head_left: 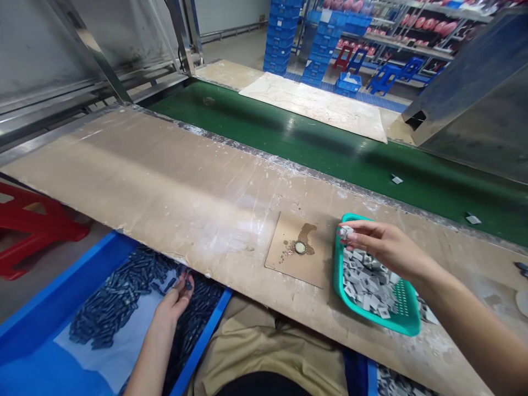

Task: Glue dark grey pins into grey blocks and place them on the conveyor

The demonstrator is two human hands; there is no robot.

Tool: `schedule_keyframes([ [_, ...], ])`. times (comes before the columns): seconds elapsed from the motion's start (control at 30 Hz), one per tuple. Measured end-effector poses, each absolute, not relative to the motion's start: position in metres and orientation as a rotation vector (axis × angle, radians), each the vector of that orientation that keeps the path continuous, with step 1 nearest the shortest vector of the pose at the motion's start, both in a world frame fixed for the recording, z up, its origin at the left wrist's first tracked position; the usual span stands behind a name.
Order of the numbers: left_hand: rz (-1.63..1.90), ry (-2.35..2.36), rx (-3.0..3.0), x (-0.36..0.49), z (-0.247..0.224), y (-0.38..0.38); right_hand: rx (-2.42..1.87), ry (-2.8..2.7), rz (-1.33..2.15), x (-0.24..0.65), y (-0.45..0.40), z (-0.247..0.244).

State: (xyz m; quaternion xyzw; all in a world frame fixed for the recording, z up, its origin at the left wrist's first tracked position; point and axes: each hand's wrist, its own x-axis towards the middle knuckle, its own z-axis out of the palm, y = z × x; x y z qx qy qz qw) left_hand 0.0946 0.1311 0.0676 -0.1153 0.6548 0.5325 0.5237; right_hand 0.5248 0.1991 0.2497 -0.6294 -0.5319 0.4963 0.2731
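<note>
Evidently parts are being picked for pairing: the right hand [385, 247] pinches a small grey piece [345, 232] over the teal basket [402, 324] near the surface's front edge, while the left hand [175, 300] closes its fingers on a dark part [188, 284] in the blue bin [49, 291] below; joining them likely needs careful alignment.

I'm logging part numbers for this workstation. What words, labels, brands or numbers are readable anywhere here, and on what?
None can be read.
Small grey pieces in the teal basket: no markings legible; too small.
Dark pieces in the blue bin: no print visible.
Brown board on the workbench: only a stain and a small round disc, no text.
Blue crates and shelves behind: too far and blurred to read.
</note>
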Motion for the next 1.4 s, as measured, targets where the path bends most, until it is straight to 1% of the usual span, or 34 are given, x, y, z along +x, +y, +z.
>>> schedule_keyframes([
  [0.1, 1.264, 1.372, -0.463, 0.1, 0.087, 0.114, -1.648, -1.525, 1.238, 0.497, 0.193, 0.237],
  [0.3, 1.26, 1.183, -0.672, 0.13, 0.114, 0.08, -1.528, -2.162, 0.679, 0.461, 0.192, 0.219],
  [0.4, 1.22, 1.123, -0.639, 0.145, 0.122, 0.068, -1.455, -2.3, 0.589, 0.459, 0.193, 0.209],
  [0.5, 1.181, 1.118, -0.42, 0.154, 0.136, 0.061, -1.437, -2.358, 0.575, 0.461, 0.193, 0.203],
  [0.6, 1.153, 1.114, -0.143, 0.16, 0.157, 0.059, -1.472, -2.303, 0.633, 0.46, 0.192, 0.207],
  [0.67, 1.158, 1.071, -0.015, 0.167, 0.173, 0.062, -1.53, -2.138, 0.756, 0.458, 0.189, 0.217],
  [0.8, 1.178, 0.963, 0.139, 0.198, 0.198, 0.076, -1.533, -1.729, 1.114, 0.448, 0.173, 0.243],
  [0.9, 1.234, 0.871, 0.198, 0.229, 0.208, 0.093, -1.477, -1.607, 1.228, 0.436, 0.155, 0.261],
  [1.0, 1.279, 0.812, 0.216, 0.255, 0.211, 0.106, -1.436, -1.612, 1.167, 0.425, 0.137, 0.273],
  [1.1, 1.291, 0.869, 0.291, 0.269, 0.213, 0.113, -1.423, -1.657, 1.087, 0.42, 0.127, 0.277],
  [1.4, 1.289, 1.099, 0.731, 0.267, 0.221, 0.111, -1.426, -1.935, 0.972, 0.425, 0.127, 0.272],
])
